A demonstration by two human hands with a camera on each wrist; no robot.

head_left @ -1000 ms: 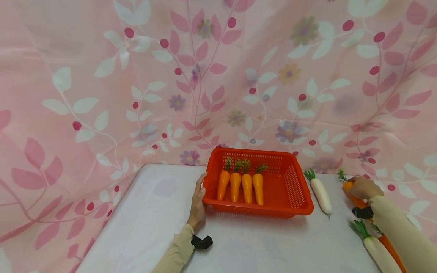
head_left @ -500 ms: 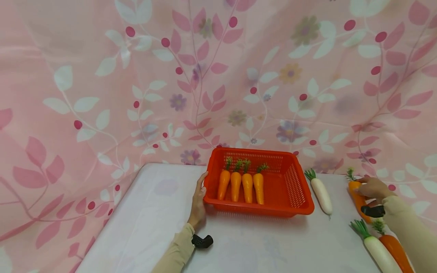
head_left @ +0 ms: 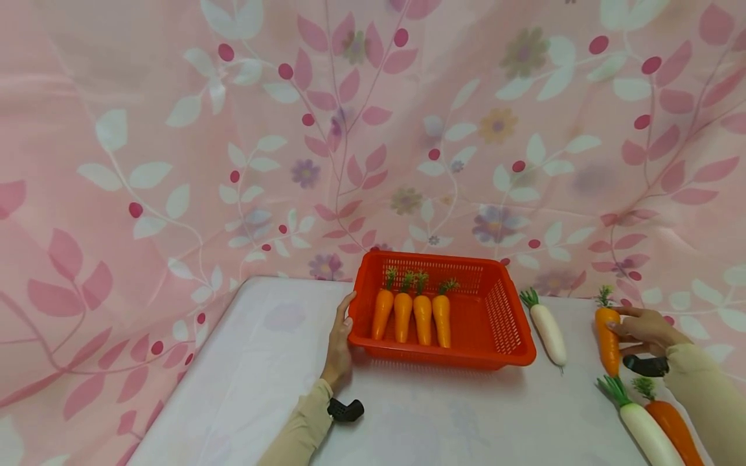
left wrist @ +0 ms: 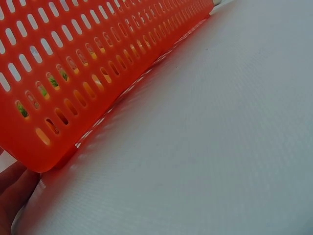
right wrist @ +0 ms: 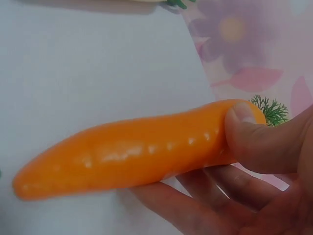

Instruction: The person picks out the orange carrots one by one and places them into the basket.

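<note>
My right hand (head_left: 647,329) pinches an orange carrot (head_left: 607,340) near its leafy top, at the table's right side. In the right wrist view the thumb (right wrist: 257,142) presses on the carrot's upper end, with fingers underneath and the tapered tip pointing left. My left hand (head_left: 337,353) rests against the left side of a red perforated basket (head_left: 431,358), its fingers stretched along the outer wall. Fingers (left wrist: 19,196) show at the basket's lower corner in the left wrist view. Inside the basket several carrots (head_left: 402,317) lie side by side in its left half, tops toward the back.
A white radish (head_left: 548,333) lies right of the basket. Nearer me on the right, another white radish (head_left: 649,433) lies beside a darker orange carrot (head_left: 675,427). A pink floral cloth (head_left: 373,129) hangs behind the white table (head_left: 256,349).
My right hand has shifted slightly right, and the carrot has turned more upright in the head view, with more of it showing. The left hand and basket stay in place.
</note>
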